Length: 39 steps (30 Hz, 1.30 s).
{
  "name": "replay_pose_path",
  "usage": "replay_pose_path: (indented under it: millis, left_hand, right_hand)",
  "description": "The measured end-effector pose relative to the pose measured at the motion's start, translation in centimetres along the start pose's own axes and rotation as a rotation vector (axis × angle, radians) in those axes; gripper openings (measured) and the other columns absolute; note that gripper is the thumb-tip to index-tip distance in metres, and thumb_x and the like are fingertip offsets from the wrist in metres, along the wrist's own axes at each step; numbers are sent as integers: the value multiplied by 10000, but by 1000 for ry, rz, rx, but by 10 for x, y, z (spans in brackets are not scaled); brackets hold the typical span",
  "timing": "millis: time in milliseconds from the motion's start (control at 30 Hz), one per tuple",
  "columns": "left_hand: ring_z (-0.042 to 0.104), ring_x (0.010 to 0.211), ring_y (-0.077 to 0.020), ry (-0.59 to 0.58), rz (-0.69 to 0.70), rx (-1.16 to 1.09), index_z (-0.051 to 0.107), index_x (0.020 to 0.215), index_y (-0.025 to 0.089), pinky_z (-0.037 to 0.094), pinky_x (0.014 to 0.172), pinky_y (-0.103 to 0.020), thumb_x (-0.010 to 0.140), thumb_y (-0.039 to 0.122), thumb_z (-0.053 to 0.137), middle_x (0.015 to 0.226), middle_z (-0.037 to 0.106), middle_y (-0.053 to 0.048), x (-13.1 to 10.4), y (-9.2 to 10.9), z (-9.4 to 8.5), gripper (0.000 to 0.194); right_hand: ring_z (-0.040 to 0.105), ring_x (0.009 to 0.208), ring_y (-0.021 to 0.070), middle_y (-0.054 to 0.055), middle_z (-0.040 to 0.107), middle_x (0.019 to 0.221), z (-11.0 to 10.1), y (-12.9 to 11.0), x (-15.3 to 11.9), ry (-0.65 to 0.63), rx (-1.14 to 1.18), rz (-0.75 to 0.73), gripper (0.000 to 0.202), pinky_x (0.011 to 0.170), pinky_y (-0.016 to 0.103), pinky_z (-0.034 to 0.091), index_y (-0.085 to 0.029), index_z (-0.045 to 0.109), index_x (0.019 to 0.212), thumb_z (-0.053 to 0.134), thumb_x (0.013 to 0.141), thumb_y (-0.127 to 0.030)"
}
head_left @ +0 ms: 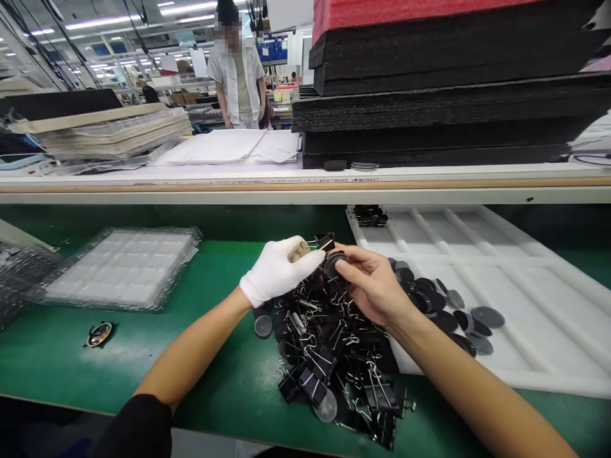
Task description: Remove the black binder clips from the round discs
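Note:
In a white glove with bare fingertips, my left hand [281, 267] pinches a black binder clip [325, 242] by its wire handles. My bare right hand [375, 283] grips a round black disc [335, 264] between thumb and fingers, right beside the clip. Whether the clip's jaws still touch the disc I cannot tell. Under both hands spreads a heap of black binder clips [329, 356] with silver wire handles, and some discs are mixed in. More black and grey discs [432, 299] lie to the right, on the edge of a white divided tray [534, 305].
Clear plastic trays [124, 267] are stacked at left on the green table [210, 356]. A small round part [99, 334] lies in front of them. A shelf [238, 191] crosses above, bearing black foam sheets [449, 102] and papers [214, 146]. Behind it stands a person [238, 83].

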<state>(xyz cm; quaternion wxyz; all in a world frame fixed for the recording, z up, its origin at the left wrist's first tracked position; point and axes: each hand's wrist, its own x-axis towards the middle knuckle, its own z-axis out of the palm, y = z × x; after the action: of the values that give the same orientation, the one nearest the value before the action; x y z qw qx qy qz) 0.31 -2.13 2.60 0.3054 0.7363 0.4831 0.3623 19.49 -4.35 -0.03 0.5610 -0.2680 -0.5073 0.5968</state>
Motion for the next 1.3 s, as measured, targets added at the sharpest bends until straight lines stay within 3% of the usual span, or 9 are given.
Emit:
replay_pose_path:
  millis: [200, 367, 533, 667, 967, 1067, 1200, 1300]
  left_hand:
    - [326, 576, -82, 18, -27, 3, 455, 600, 189, 266, 512, -238, 824, 543, 694, 577, 367, 60, 2, 3, -11, 482]
    - [347, 487, -67, -107, -32, -42, 436, 568, 197, 251, 463, -228, 855, 516, 650, 506, 372, 61, -1, 9, -12, 480]
    - [389, 451, -64, -241, 26, -22, 486, 580, 192, 267, 439, -211, 867, 551, 640, 485, 429, 59, -4, 8, 0, 485]
    - [397, 450, -57, -280, 82, 32, 457, 558, 187, 276, 436, -200, 873, 529, 644, 478, 440, 60, -5, 6, 6, 501]
    - [418, 452, -59, -358, 78, 45, 496, 579, 182, 306, 459, -201, 916, 516, 609, 471, 480, 59, -7, 7, 8, 488]
    - [419, 470, -59, -332, 110, 87, 488, 583, 182, 316, 480, -208, 918, 516, 616, 490, 495, 58, -6, 6, 8, 491]
    - [574, 590, -99, -279, 110, 75, 619, 733, 180, 436, 586, -228, 939, 540, 592, 657, 667, 9, -3, 3, 8, 415]
    - [666, 610, -139, -375, -120, -173, 684, 814, 157, 477, 561, -252, 1027, 639, 366, 749, 744, -82, -1, 4, 8, 615]
  right_hand:
    - [698, 809, 157, 38, 736, 1082, -18, -29, 5, 28, -438, -71, 273, 755, 330, 595, -279, 731, 1114, 735, 929, -480]
    - [676, 831, 194, 45, 733, 983, -41, -47, 13, -56, -814, -38, 327, 746, 344, 563, -232, 704, 1107, 790, 850, -416]
    - [691, 828, 206, 26, 752, 918, -54, -55, 14, -256, -880, 42, 248, 748, 342, 554, -230, 713, 989, 806, 796, -354]
    - [704, 864, 219, 27, 782, 969, -58, -64, 13, -400, -973, 34, 218, 721, 335, 534, -239, 778, 961, 800, 812, -398]
    - [700, 814, 210, 23, 785, 914, -57, -62, 12, -414, -1012, 3, 237, 699, 331, 511, -232, 801, 944, 754, 872, -453]
    - [694, 796, 209, 23, 786, 910, -59, -62, 11, -422, -1037, -10, 243, 680, 330, 496, -232, 799, 954, 758, 870, -456]
    - [703, 815, 228, 19, 803, 942, -59, -62, 10, -351, -1183, -238, 178, 801, 404, 490, -279, 791, 976, 723, 915, -432]
    - [717, 958, 269, -2, 811, 1045, -54, -57, 10, -241, -1371, -437, 155, 948, 505, 444, -338, 790, 989, 637, 978, -357]
